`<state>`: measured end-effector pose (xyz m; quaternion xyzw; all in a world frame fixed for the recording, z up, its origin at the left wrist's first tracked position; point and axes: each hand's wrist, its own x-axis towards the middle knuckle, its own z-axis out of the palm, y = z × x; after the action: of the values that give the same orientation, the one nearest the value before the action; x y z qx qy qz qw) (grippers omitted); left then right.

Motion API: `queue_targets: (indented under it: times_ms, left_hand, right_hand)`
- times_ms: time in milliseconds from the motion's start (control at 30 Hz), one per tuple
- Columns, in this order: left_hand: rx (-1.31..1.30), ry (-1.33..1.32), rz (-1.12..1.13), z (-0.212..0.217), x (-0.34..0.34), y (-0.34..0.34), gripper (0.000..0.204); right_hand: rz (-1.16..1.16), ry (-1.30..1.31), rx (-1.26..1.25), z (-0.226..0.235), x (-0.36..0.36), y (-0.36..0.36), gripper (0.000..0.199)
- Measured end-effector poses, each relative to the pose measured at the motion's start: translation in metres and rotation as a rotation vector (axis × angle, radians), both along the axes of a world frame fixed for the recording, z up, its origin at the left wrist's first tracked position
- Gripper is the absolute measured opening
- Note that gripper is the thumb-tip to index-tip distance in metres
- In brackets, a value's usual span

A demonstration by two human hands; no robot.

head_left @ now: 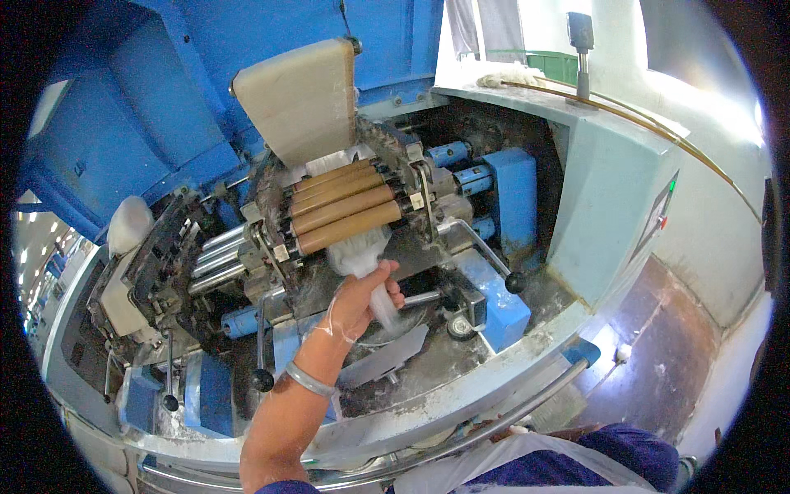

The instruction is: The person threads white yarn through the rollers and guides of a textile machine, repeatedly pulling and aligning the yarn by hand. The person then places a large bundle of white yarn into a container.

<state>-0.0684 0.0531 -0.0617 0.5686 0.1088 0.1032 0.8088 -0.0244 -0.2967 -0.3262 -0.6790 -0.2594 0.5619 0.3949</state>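
Observation:
My left hand [366,298], a metal bangle [309,379] on its wrist, is closed round a loose bundle of white fibre [359,251]. The bundle spreads out above my fist just under a row of brown rollers [350,233]. Below my fingers a wispy tail of the fibre hangs down. Thin white threads cling to my wrist. Above the rollers a cream-coloured belt-covered pad [300,99] stands raised. My right hand is not seen; dark blue cloth [634,453] and a white apron [510,461] show at the lower right.
Levers with black ball knobs [514,282] stick out on both sides. Shiny metal rollers [218,263] lie to the left. A metal rail [527,412] runs along the machine's front edge. Blue covers [395,49] rise behind; a pale cabinet [613,198] stands at the right.

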Motion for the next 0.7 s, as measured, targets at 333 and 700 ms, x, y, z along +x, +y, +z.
queue_targets:
  times_ms: [333, 700]
  left_hand:
    - [-0.059, -0.034, -0.004, 0.001, -0.002, 0.001, 0.03]
    - [-0.062, -0.004, 0.023, -0.001, -0.002, 0.004, 0.033]
  right_hand:
    - [0.617, 0.157, -0.08, 0.164, 0.029, -0.058, 0.04]
    - [0.024, -1.637, 0.479, 0.511, 0.201, 0.252, 0.064]
